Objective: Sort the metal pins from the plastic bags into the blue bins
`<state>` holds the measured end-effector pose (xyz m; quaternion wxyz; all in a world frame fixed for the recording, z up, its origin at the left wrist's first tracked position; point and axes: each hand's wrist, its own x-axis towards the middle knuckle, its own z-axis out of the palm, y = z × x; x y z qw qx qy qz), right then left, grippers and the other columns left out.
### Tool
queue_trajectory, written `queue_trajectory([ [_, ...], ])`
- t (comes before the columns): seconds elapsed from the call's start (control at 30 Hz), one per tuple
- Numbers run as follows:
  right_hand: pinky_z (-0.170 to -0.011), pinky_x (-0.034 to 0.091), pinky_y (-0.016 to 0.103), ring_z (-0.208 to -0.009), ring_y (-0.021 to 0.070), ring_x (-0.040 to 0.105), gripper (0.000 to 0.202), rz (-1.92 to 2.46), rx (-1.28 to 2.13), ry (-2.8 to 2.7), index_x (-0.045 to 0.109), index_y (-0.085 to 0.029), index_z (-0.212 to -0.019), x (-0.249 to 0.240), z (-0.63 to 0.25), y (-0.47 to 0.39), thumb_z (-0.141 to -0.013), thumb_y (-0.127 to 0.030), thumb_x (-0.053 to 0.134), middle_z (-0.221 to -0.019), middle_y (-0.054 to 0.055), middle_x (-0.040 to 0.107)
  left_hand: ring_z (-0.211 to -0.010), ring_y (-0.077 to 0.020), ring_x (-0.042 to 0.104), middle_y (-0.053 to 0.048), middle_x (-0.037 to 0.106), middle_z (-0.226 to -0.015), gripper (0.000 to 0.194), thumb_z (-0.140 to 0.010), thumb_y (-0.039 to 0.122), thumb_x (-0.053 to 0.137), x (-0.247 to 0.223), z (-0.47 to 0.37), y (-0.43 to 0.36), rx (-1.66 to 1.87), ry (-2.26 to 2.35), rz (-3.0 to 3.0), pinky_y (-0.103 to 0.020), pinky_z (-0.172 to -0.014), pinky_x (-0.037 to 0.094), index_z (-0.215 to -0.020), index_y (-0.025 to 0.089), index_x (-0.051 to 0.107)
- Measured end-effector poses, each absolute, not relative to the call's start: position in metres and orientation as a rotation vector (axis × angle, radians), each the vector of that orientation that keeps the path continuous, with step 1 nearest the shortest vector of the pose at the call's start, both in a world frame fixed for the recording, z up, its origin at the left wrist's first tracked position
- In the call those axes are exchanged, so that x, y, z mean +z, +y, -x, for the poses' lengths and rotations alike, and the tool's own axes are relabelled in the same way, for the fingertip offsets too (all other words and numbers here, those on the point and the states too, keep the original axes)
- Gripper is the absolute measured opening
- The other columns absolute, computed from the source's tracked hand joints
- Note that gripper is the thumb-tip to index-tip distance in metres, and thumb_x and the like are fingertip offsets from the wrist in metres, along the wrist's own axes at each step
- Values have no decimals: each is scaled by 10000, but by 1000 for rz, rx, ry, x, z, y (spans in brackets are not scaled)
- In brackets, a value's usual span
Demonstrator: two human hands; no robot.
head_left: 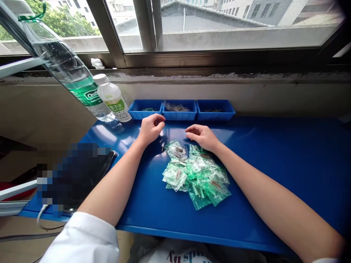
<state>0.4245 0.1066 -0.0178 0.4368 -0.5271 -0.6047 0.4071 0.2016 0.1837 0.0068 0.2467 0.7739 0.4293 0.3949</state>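
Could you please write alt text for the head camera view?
Two bare hands, left hand and right hand, rest on a blue table behind a pile of small green packets. Three blue trays and two water bottles stand beneath a window.

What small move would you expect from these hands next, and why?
Probably the right hand picks one packet from the pile of green packets. It rests at the pile's far edge, both hands look empty, and the left hand lies beside a small loose pin.
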Motion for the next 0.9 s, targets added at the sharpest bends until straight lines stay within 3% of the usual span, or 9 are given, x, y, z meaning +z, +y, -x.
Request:
queue_trajectory([
  [0.13, -646, 504, 303, -694, 173, 626, 231, 1351, 977, -1533, 671, -179, -894, -15, -424, 104, -750, -360, 669, -764, 40, 684, -506, -137, 459, -11, 539, -487, 277, -693, 384, 579, 23, -193, 177, 454, 1281, -2418, -273, -497, 299, -510, 176, 592],
  [0.23, -646, 504, 303, -706, 175, 627, 232, 1356, 958, -1558, 674, -187, -901, -15, -424, 104, -756, -367, 663, -797, 43, 691, -477, -149, 435, -18, 467, -422, 343, -685, 419, 562, 30, -192, 173, 190, 1327, -2516, -295, -488, 255, -427, 194, 536],
  [0.53, -616, 473, 292, -669, 163, 595, 232, 1411, 864, -1638, 687, -184, -900, -12, -422, 101, -779, -374, 633, -765, 37, 682, -517, -199, 527, -66, 569, -513, 310, -611, 481, 592, 32, -198, 169, -127, 1352, -2657, -291, -477, 286, -470, 204, 583],
  [0.9, -636, 476, 304, -680, 173, 605, 228, 1440, 801, -1703, 693, -186, -911, -9, -421, 99, -774, -358, 633, -781, 42, 692, -547, -204, 579, -76, 636, -596, 197, -637, 373, 582, 40, -200, 162, -312, 1375, -2623, -287, -516, 361, -614, 208, 687],
])
